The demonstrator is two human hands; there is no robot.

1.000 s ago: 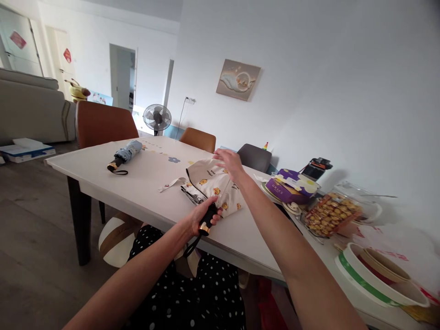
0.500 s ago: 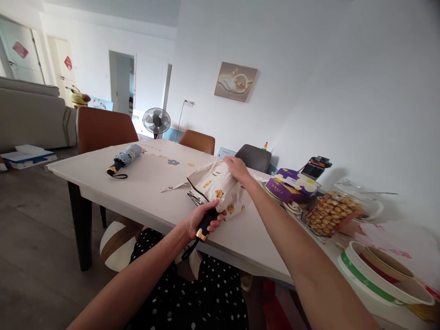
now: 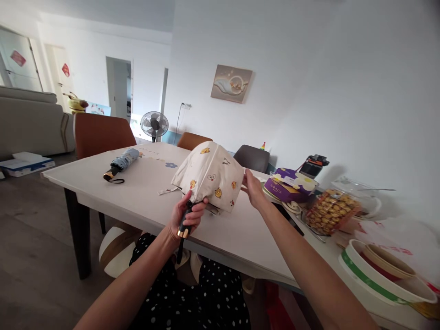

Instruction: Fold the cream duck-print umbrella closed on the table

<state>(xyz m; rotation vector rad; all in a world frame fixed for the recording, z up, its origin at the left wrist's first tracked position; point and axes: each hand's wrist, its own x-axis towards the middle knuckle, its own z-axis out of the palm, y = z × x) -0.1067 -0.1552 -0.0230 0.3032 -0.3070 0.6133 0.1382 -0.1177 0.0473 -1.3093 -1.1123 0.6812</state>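
Observation:
My left hand (image 3: 187,217) is closed round the black, gold-tipped handle of a cream folding umbrella (image 3: 209,176) printed with small yellow figures. The umbrella is held upright just above the white table (image 3: 137,192), its canopy hanging loose over the handle. My right hand (image 3: 253,189) grips the canopy's right edge, fingers pinched on the fabric. A cream strap (image 3: 165,189) from the umbrella trails on the tabletop to the left.
A folded pale blue umbrella (image 3: 121,163) lies at the table's far left. At the right stand a purple box (image 3: 287,185), a jar of snacks (image 3: 328,211) and a round tin (image 3: 381,277). Brown chairs (image 3: 99,133) and a fan (image 3: 154,124) are behind the table.
The cream umbrella has been lifted off the table and turned upright. My right hand has slid from the canopy's top to its right edge. My left hand has kept hold of the handle.

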